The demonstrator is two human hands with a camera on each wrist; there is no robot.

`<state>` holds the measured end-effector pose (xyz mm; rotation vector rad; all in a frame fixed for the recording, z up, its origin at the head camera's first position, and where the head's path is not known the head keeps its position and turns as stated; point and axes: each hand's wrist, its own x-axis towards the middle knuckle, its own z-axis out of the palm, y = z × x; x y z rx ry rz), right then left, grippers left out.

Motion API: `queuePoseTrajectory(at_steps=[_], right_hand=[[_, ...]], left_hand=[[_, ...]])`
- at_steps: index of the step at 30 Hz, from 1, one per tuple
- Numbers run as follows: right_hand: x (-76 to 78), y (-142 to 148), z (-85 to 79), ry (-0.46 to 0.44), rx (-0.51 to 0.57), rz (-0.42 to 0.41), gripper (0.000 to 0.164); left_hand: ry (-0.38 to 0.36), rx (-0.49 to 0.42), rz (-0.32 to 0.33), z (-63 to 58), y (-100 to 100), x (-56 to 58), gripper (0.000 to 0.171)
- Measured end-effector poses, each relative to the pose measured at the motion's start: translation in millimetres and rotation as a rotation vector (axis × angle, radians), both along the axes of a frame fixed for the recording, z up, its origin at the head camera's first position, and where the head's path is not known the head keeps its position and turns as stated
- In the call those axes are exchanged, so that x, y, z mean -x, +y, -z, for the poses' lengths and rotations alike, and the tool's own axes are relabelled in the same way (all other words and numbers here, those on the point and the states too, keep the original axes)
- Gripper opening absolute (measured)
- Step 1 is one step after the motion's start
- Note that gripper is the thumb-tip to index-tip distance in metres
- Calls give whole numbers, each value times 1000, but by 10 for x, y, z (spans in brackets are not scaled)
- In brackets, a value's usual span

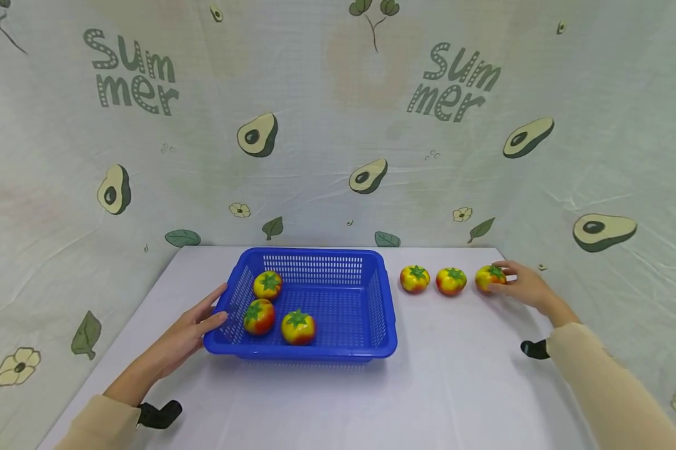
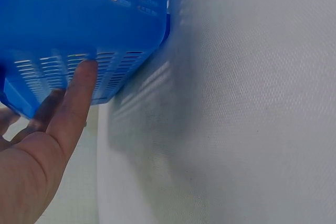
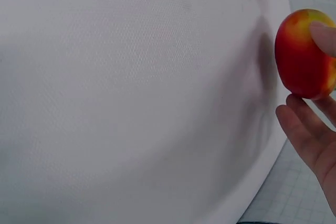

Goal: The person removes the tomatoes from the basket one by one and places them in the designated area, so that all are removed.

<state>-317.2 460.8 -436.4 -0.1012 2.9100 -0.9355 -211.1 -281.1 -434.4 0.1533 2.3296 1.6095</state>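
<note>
A blue plastic basket point(image 1: 343, 352) with slotted walls stands on the table. My left hand point(image 1: 183, 337) is at its left side; in the left wrist view the thumb point(image 2: 79, 90) lies straight against the slotted wall, with other fingers partly hidden behind it. At the right, my right hand point(image 1: 526, 289) holds a red-and-yellow tomato point(image 1: 486, 279) with a green star-shaped top. In the right wrist view the thumb lies on one side of this tomato point(image 3: 299, 59) and fingers meet the other side. Three similar tomatoes point(image 1: 297, 328) lie in the left half of the basket.
Two more tomatoes, one nearer the basket point(image 1: 414, 279) and one nearer my right hand point(image 1: 451, 282), sit in a row along the back of the white table point(image 1: 445, 375). A printed cloth point(image 1: 315, 81) hangs behind and at both sides.
</note>
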Motion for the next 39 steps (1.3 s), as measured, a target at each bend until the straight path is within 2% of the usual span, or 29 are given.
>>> queuePoseTrajectory(at_steps=[14, 21, 26, 31, 39], right_hand=[[-35, -23, 44, -15, 8, -25, 78], [-22, -41, -39, -4, -8, -48, 79], [-14, -121, -196, 39, -28, -77, 76], [6, -303, -432, 107, -43, -108, 74], [-20, -874, -918, 218, -92, -187, 73]], left_hand=[[7, -1, 6, -25, 1, -3, 79], [5, -13, 9, -9, -16, 3, 79], [7, -13, 9, 3, -17, 2, 79], [11, -6, 13, 2, -11, -18, 80], [10, 3, 13, -4, -7, -7, 79]])
